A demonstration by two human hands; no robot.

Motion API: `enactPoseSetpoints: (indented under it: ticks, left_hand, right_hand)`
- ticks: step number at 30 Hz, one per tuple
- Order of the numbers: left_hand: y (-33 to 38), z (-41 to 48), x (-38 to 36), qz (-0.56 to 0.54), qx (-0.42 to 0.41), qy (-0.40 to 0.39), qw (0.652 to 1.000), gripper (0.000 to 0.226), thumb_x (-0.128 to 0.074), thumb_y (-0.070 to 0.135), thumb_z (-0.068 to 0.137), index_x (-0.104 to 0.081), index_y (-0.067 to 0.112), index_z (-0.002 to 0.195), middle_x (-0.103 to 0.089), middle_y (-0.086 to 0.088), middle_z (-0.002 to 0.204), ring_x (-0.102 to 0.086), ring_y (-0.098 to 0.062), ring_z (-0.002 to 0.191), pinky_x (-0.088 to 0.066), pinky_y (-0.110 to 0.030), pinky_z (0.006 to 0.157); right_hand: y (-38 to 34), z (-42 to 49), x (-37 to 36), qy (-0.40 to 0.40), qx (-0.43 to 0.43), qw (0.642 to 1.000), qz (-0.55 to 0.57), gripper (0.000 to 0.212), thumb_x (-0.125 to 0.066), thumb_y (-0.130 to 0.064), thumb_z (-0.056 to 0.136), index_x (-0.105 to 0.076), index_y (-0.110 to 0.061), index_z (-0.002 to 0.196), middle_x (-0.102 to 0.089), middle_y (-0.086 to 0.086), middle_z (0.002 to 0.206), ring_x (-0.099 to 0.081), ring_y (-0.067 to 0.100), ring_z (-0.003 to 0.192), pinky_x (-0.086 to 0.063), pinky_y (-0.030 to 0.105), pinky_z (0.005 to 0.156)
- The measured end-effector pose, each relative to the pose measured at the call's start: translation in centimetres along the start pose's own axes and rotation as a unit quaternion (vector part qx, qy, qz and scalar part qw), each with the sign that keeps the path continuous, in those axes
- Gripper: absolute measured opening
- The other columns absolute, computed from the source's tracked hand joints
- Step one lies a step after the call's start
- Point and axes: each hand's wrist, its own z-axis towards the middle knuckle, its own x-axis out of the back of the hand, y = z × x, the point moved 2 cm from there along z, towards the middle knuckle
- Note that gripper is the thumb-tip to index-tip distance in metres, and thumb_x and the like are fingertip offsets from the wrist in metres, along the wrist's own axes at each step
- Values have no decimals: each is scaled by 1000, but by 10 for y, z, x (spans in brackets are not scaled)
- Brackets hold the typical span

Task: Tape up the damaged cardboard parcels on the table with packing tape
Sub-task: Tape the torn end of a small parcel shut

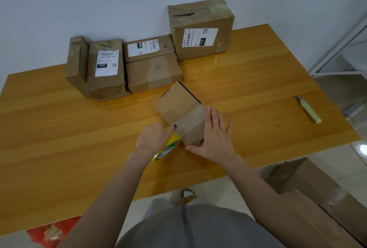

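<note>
A small plain brown parcel (179, 108) lies skewed in the middle of the table (79, 128), a glossy band of tape across its near end. The left hand (153, 138) grips the yellow tape roll (168, 147) against its left edge; the right hand (213, 138) presses flat, fingers spread, on its right side

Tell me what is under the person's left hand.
A yellow roll of packing tape shows under the left hand, which holds it beside the small brown cardboard box. The hand covers the roll's upper part.
</note>
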Motion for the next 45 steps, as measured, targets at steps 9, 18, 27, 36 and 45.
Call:
enactPoseSetpoints:
  ticks: [9,18,27,36,45]
  left_hand:
    - [1,-4,6,-37,-17,-4,999,42,-43,47,97,-64,12,109,-64,-16,82,-60,-30,79,-36,-31,59]
    - [13,-6,20,-83,-96,-23,992,44,-47,43,96,-51,12,66,-36,0,55,-36,-15,50,-26,-31,51]
    - [-6,-6,13,59,15,-46,997,66,-44,61,90,-49,16,138,-66,-8,104,-62,-25,93,-49,-32,69]
    - [-9,3,7,71,71,-88,991,66,-46,63,88,-48,20,138,-52,-7,136,-51,-28,121,-45,-35,89]
    - [-9,1,11,72,69,-76,992,65,-45,63,89,-48,20,138,-53,-7,136,-52,-28,120,-46,-36,89]
  right_hand:
    - [-4,-1,-4,54,-15,997,46,135,-71,-72,61,-1,-1,151,-18,19,155,-24,34,139,-22,42,113]
    - [12,0,-10,30,-80,990,110,139,-66,-79,59,3,-1,151,-21,16,154,-24,28,139,-16,35,115]
    - [10,6,-5,21,-56,995,84,140,-68,-78,59,7,-4,152,-30,15,146,-31,29,128,-23,35,108]
    - [13,13,-2,-68,-70,993,72,147,-63,-84,57,18,-4,149,8,18,159,-9,37,143,-15,43,115]
    - [15,16,0,-80,-40,996,21,135,-55,-86,63,18,-15,151,15,19,158,-27,35,126,-30,39,103]
